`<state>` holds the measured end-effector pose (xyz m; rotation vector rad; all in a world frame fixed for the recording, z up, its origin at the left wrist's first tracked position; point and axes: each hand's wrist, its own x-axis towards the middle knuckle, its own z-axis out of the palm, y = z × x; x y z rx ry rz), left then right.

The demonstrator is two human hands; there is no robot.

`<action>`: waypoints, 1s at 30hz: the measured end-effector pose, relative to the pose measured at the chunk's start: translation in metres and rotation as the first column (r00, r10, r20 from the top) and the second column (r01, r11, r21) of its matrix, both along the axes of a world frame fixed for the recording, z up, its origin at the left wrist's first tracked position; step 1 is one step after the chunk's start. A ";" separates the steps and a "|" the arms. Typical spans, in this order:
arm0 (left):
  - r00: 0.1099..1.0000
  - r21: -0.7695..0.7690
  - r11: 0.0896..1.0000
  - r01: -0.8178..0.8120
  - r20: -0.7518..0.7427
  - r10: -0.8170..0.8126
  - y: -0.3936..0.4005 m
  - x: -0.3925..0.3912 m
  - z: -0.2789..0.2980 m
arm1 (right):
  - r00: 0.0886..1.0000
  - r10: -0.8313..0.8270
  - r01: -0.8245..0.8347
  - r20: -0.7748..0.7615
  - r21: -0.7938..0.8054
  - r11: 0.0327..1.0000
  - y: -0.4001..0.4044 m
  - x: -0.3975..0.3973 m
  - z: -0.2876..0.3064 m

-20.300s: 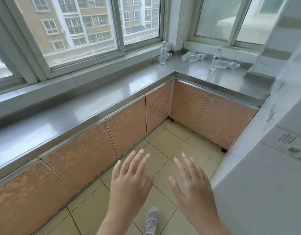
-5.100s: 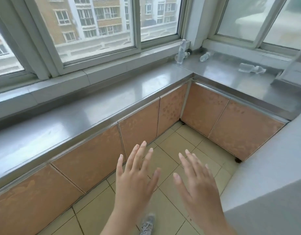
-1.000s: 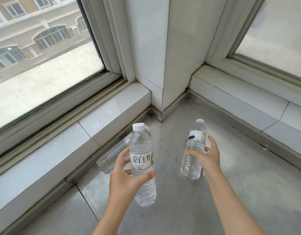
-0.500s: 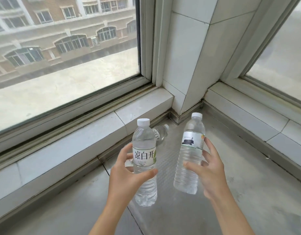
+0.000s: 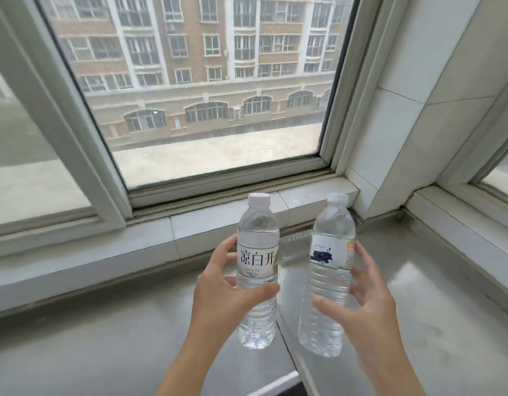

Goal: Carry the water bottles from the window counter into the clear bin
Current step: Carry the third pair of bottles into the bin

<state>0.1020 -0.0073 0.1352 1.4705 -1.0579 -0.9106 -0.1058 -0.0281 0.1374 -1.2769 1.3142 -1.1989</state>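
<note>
Bottles both lifted clear of table (image 5: pixel 435 295), upright, side by side, not touching. Left hand (image 5: pixel 218 292) grip wrapped round left bottle (image 5: pixel 257 270) at label; right hand (image 5: pixel 370 310) grip wrapped round right bottle (image 5: pixel 328 278), thumb in front. Window sill (image 5: pixel 212 224) edge just behind, corner pillar (image 5: pixel 413 118) at right rear. Third bottle (image 5: pixel 297 238) lying behind, between them, mostly hidden. Bare table surface either side.
</note>
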 end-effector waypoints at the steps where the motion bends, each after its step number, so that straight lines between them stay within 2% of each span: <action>1: 0.999 -0.012 0.999 -0.035 0.007 0.035 0.015 0.005 0.003 | 0.999 0.047 -0.047 0.005 -0.009 0.999 0.009 0.006 0.003; 8: 0.951 -0.032 0.952 -0.306 0.042 0.307 0.133 0.025 0.015 | 0.940 0.342 -0.341 0.023 -0.040 0.939 0.078 0.044 0.013; 13: 0.874 -0.033 0.878 -0.477 0.087 0.478 0.225 0.045 0.021 | 0.845 0.535 -0.533 0.019 -0.058 0.844 0.131 0.079 0.025; 21: 0.673 -0.053 0.677 -0.734 0.082 0.735 0.368 0.102 0.014 | 0.617 0.787 -0.784 -0.023 -0.100 0.612 0.225 0.176 0.034; 30: 0.407 -0.068 0.415 -0.907 0.106 0.907 0.555 0.187 0.016 | 0.363 0.932 -0.926 -0.006 -0.116 0.360 0.378 0.317 0.025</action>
